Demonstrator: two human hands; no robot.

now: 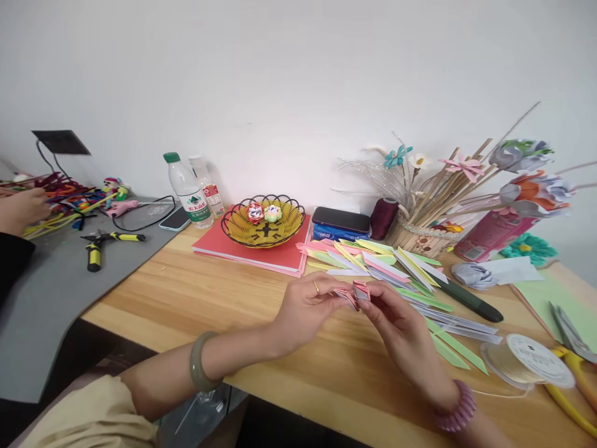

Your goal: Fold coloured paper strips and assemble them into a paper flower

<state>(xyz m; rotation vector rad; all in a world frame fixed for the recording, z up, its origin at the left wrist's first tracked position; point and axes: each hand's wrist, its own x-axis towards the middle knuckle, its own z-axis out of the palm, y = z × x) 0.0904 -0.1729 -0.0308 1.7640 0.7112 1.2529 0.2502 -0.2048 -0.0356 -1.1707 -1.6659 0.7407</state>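
Observation:
Above the front half of the wooden table, my left hand [305, 309] pinches one side of a small folded paper piece [346, 297] striped in red, pink and white. My right hand [402, 330] grips a second part of the folded paper [361, 290] between thumb and fingertips. The two parts meet or nearly meet; whether they are joined I cannot tell. Just beyond and right of my hands lie many folded paper strips [373, 256] in green, yellow, pink and pale violet.
A yellow woven basket [263, 238] holding two paper balls rests on red paper [209, 241]. At right are a thread spool [527, 361], scissors [571, 339] and a pot of craft flowers [420, 239]. Pliers [109, 241] and another person's hand [23, 208] are at left.

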